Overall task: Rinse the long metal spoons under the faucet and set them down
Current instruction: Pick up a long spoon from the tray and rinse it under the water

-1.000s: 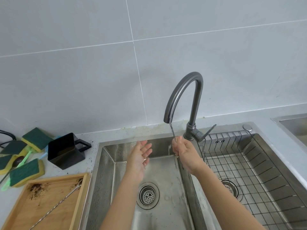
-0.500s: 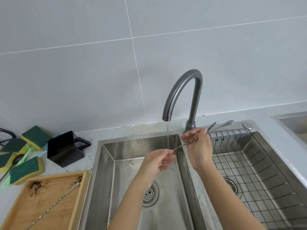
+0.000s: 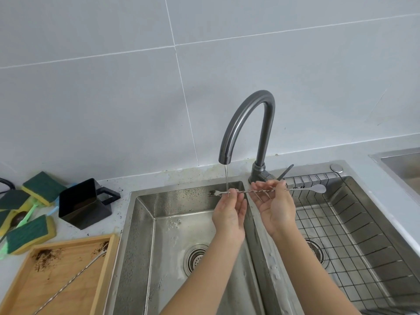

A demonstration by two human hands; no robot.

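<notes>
A long twisted metal spoon (image 3: 304,189) is held level under the thin stream from the dark curved faucet (image 3: 247,123). Its forked end sticks out left and its bowl points right over the rack. My left hand (image 3: 229,211) pinches the shaft right where the water falls, palm up. My right hand (image 3: 273,204) pinches the shaft further right with its fingertips. A second long spoon (image 3: 70,281) lies diagonally on the wooden tray (image 3: 103,264) at the bottom left.
The left sink basin (image 3: 145,235) has a round drain below my hands. The right basin holds a wire rack (image 3: 354,226). A black cup (image 3: 85,204) and several green-yellow sponges (image 3: 28,233) sit on the counter to the left. The tray carries dark crumbs.
The spoon has gone from tilted to level and slid left, its forked end now past the stream. Both hands rose slightly; my left hand moved from under the tip onto the shaft.
</notes>
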